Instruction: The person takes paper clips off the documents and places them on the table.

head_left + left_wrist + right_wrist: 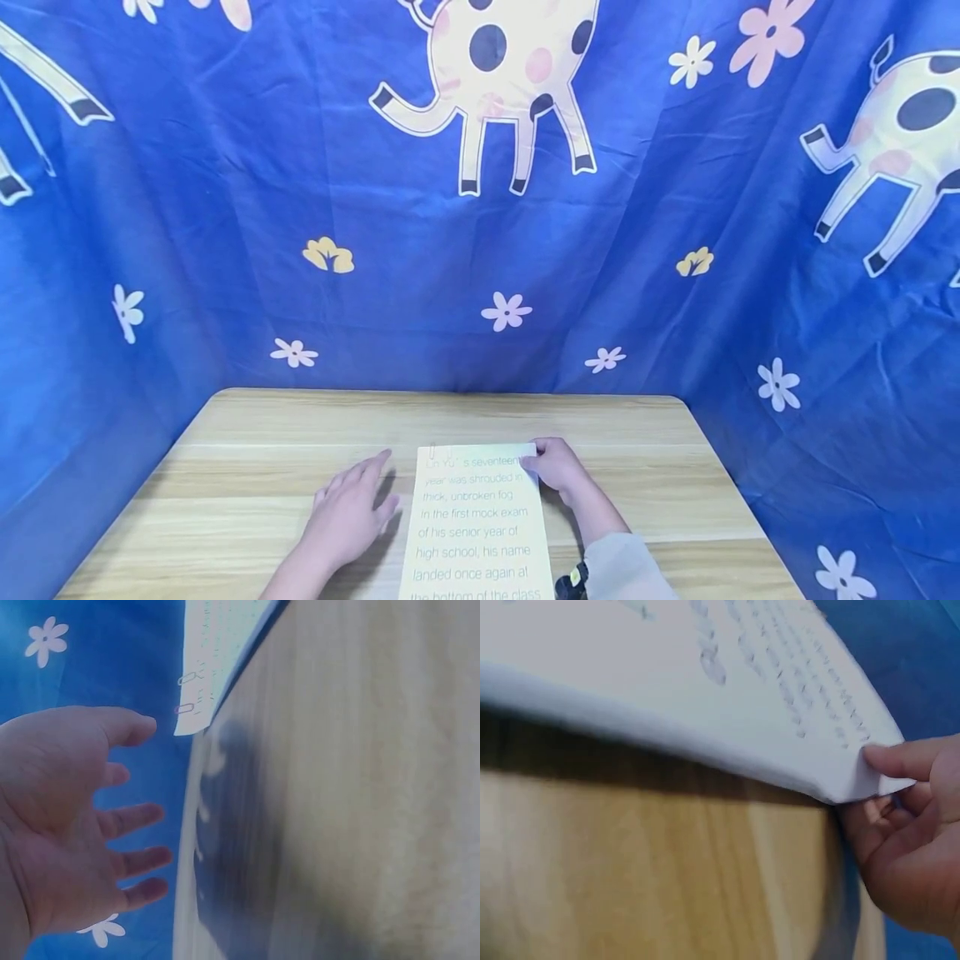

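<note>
A sheaf of printed paper (474, 525) with large English text lies before me, its lower part cut off by the frame edge. Two paper clips (186, 678) sit at its top left corner. My right hand (558, 464) pinches the top right corner, thumb on the printed face and fingers beneath, as the right wrist view shows at the paper's corner (847, 776). To the left of the paper, my left hand (351, 510) hovers above the table with fingers spread and nothing in it. Its shadow falls on the wood in the left wrist view.
The light wooden table (247, 467) has rounded far corners. Blue curtains (405, 333) printed with cows and flowers hang behind it and on both sides. A dark band with a yellow-green spot (573, 579) shows at the right wrist.
</note>
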Available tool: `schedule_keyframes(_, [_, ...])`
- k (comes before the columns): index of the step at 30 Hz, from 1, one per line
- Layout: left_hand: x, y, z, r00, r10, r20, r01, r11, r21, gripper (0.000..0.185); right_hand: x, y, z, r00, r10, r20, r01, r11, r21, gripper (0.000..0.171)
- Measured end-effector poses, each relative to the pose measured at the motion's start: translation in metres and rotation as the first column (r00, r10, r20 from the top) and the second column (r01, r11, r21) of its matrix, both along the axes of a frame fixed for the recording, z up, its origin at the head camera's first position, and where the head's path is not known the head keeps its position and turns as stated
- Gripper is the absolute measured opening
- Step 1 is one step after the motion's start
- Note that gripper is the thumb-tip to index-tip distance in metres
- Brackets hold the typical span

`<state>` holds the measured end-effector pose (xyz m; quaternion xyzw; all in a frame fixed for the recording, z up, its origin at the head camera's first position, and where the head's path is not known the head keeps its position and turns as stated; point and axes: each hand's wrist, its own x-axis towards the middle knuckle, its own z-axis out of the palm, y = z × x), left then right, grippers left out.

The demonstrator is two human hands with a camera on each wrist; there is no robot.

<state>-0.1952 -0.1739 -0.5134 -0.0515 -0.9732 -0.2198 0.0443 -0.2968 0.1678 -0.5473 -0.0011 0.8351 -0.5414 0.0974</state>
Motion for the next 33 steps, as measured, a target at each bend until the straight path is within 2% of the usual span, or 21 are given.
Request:
schedule_keyframes(5, [-0.006, -0.001, 0.003, 0.998, -0.024, 0.051, 0.018, 0.994, 0.111, 0.073, -0.002, 0.003, -0.007, 1.0, 0.001, -0.017, -0.002, 0.999, -0.051, 0.016])
schedule_keyframes(11, [-0.017, 0.003, 0.002, 0.993, -0.093, 0.075, 0.071, 0.964, 0.258, 0.073, -0.003, 0.006, -0.01, 1.0, 0.012, -0.001, -0.012, 0.997, -0.078, 0.021])
schedule_keyframes(15, [-0.026, 0.006, 0.002, 0.992, -0.101, 0.078, 0.071, 0.945, 0.321, 0.072, -0.003, 0.007, -0.013, 0.999, 0.031, 0.012, -0.029, 0.993, -0.114, 0.023])
schedule_keyframes(23, [-0.053, 0.011, -0.01, 0.99, -0.087, 0.108, 0.017, 0.852, 0.523, 0.076, -0.003, 0.008, -0.017, 0.999, 0.041, 0.02, -0.037, 0.987, -0.155, 0.023])
schedule_keyframes(30, [-0.064, 0.019, -0.017, 0.991, -0.106, 0.076, 0.057, 0.876, 0.479, 0.071, 0.0, 0.007, -0.018, 0.999, 0.032, 0.017, -0.029, 0.988, -0.151, 0.023])
schedule_keyframes(33, [-0.069, 0.022, -0.019, 0.989, -0.12, 0.088, 0.059, 0.858, 0.511, 0.067, 0.0, 0.007, -0.017, 1.0, 0.028, 0.01, -0.027, 0.989, -0.147, 0.023])
